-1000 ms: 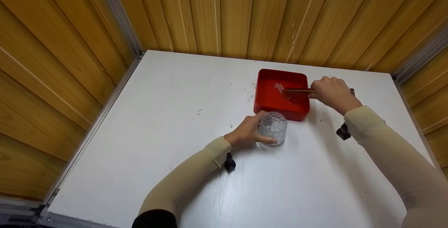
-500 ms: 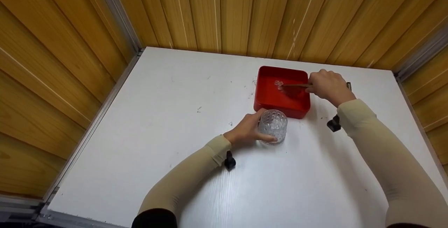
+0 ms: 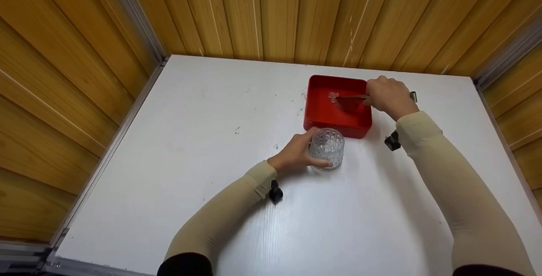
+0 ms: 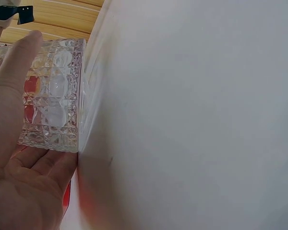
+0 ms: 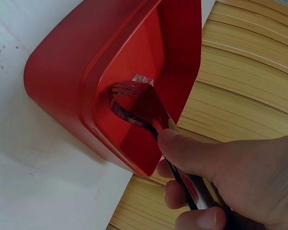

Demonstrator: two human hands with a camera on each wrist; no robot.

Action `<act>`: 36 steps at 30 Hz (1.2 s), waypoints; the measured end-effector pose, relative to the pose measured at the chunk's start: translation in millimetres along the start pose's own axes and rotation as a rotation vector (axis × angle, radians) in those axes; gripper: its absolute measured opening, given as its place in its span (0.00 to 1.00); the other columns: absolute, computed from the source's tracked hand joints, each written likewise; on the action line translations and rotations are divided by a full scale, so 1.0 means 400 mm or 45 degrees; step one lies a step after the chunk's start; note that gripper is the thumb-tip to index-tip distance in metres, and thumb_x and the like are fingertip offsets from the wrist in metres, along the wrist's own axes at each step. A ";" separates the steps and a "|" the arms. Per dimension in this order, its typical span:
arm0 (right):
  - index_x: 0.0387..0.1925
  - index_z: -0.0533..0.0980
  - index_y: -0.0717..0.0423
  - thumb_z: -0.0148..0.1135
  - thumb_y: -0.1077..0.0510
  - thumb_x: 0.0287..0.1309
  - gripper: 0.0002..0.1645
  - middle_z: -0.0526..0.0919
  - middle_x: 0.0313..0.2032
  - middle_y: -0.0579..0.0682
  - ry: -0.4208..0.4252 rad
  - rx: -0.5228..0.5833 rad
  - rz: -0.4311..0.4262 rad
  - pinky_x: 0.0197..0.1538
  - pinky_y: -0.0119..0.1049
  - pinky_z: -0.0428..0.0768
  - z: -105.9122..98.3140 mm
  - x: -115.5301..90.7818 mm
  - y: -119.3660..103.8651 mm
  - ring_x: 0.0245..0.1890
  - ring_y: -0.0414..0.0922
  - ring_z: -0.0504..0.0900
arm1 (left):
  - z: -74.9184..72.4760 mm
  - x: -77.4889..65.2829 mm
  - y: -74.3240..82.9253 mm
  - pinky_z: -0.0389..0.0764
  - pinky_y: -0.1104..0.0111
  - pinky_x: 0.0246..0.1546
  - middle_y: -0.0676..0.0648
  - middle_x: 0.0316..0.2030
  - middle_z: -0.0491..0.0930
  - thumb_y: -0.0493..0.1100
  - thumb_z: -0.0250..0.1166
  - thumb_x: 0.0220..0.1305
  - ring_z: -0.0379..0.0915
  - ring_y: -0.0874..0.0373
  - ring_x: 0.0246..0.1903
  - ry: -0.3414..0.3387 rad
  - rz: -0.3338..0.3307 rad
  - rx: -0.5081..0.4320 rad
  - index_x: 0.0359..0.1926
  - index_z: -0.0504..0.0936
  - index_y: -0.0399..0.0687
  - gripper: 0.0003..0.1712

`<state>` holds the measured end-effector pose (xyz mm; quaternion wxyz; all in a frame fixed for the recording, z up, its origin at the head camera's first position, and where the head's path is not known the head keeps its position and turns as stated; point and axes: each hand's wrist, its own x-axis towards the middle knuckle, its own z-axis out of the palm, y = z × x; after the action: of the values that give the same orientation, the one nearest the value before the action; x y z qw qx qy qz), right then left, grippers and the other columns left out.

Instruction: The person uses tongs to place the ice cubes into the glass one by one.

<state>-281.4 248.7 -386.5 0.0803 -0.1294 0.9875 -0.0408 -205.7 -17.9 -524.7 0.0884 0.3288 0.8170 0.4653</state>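
My left hand (image 3: pixel 295 152) grips a clear cut-glass tumbler (image 3: pixel 328 145), thumb on the near side and fingers round the far side. The tumbler stands upright on the table just in front of a square red box (image 3: pixel 338 130). In the left wrist view the glass (image 4: pixel 55 96) shows its faceted wall. My right hand (image 3: pixel 388 96) holds shiny metal tongs (image 5: pixel 138 120) with a fork-like toothed tip, thumb on one arm and fingers curled under the other. The tips reach down inside the box, right at a few small clear cubes (image 3: pixel 333 96).
The white table (image 3: pixel 178 140) runs up to wood-panelled walls (image 3: pixel 279 13) at the back and sides. Small dark scuffs (image 3: pixel 237 130) mark its surface left of the box. A metal frame edge (image 3: pixel 101 166) borders the left side.
My right hand has shifted left with the tongs, whose tips have come closer to the clear cubes. The left hand keeps its hold on the tumbler; the view has tilted slightly.
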 end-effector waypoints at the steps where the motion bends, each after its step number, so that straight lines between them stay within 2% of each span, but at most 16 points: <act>1: 0.47 0.84 0.68 0.74 0.60 0.60 0.17 0.86 0.38 0.64 -0.001 0.004 0.000 0.33 0.46 0.78 0.000 0.001 -0.002 0.31 0.54 0.76 | -0.001 0.000 0.000 0.76 0.74 0.53 0.51 0.53 0.82 0.56 0.83 0.50 0.76 0.63 0.49 0.003 0.000 0.000 0.65 0.69 0.51 0.47; 9: 0.49 0.84 0.68 0.73 0.61 0.60 0.18 0.86 0.40 0.65 0.013 0.025 -0.004 0.37 0.51 0.80 0.000 0.005 -0.005 0.34 0.56 0.77 | -0.008 -0.002 0.002 0.76 0.73 0.53 0.52 0.54 0.82 0.58 0.83 0.49 0.77 0.63 0.49 0.003 0.004 0.001 0.65 0.69 0.52 0.47; 15: 0.49 0.84 0.68 0.73 0.61 0.61 0.17 0.86 0.41 0.66 0.015 0.040 0.009 0.36 0.51 0.81 -0.009 0.009 -0.009 0.34 0.56 0.78 | -0.013 0.002 0.007 0.76 0.73 0.53 0.52 0.53 0.83 0.57 0.83 0.49 0.77 0.63 0.49 0.001 0.017 -0.010 0.65 0.69 0.51 0.47; 21: 0.48 0.84 0.69 0.73 0.59 0.61 0.18 0.86 0.40 0.66 0.017 0.005 0.004 0.39 0.54 0.82 -0.010 0.012 -0.010 0.33 0.56 0.80 | -0.008 0.005 0.005 0.75 0.74 0.53 0.51 0.53 0.83 0.57 0.83 0.50 0.77 0.63 0.49 0.004 0.019 0.033 0.66 0.68 0.51 0.47; 27: 0.49 0.84 0.69 0.71 0.61 0.62 0.18 0.86 0.41 0.67 -0.004 0.033 0.014 0.41 0.56 0.83 -0.005 0.011 -0.008 0.35 0.57 0.81 | -0.003 0.003 0.004 0.76 0.74 0.52 0.50 0.52 0.83 0.57 0.83 0.49 0.78 0.63 0.48 0.003 0.023 0.022 0.65 0.69 0.50 0.48; 32: 0.49 0.84 0.69 0.71 0.60 0.62 0.17 0.86 0.41 0.67 -0.021 0.058 0.021 0.42 0.56 0.82 0.001 0.011 -0.005 0.35 0.57 0.80 | -0.002 0.000 0.003 0.76 0.74 0.52 0.51 0.51 0.83 0.57 0.83 0.48 0.77 0.64 0.48 0.002 0.007 0.014 0.65 0.69 0.50 0.48; 36: 0.46 0.85 0.69 0.71 0.60 0.62 0.15 0.86 0.40 0.66 -0.027 0.083 0.027 0.38 0.52 0.81 0.007 0.009 -0.001 0.33 0.56 0.79 | 0.001 -0.001 0.001 0.76 0.74 0.52 0.51 0.52 0.83 0.57 0.83 0.49 0.78 0.64 0.49 0.000 0.008 0.008 0.66 0.69 0.50 0.48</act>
<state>-284.4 247.1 -389.9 0.0955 -0.1167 0.9860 -0.0706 -204.9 -17.9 -524.6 0.0859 0.3315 0.8175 0.4631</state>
